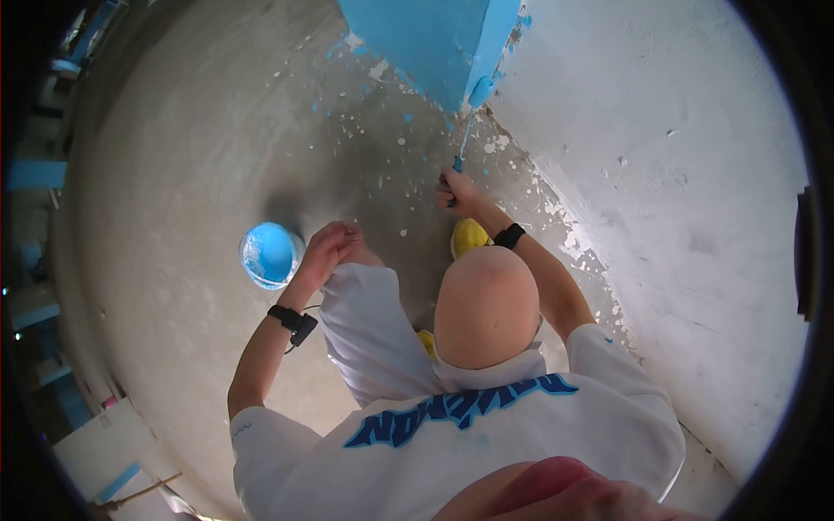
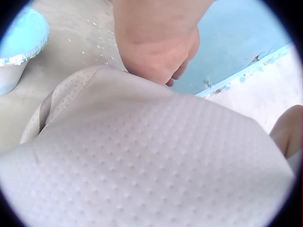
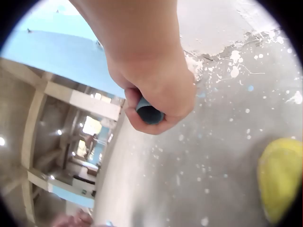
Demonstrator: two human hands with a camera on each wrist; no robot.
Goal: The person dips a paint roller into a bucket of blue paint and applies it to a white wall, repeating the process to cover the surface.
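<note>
My right hand (image 1: pixel 465 193) grips the dark handle (image 1: pixel 458 162) of a small paint roller. The blue roller head (image 1: pixel 480 91) lies against the lower corner of a blue-painted pillar (image 1: pixel 417 43), just where it meets the pale wall. From the right wrist view, the hollow butt of the handle (image 3: pixel 150 115) pokes out of the curled fingers. My left hand (image 1: pixel 330 250) rests on the bent left knee, with its fingers relaxed. Close to its left stands a white bucket (image 2: pixel 12 75) of light blue paint (image 1: pixel 269 252), with paint crusted around the rim.
The grey concrete floor (image 1: pixel 174 156) is spattered with white and blue near the wall's base. A white wall (image 1: pixel 695 174) rises along the right. Under the crouching person, a yellow shoe (image 1: pixel 469 236) shows beside the bare right knee (image 1: pixel 486 304).
</note>
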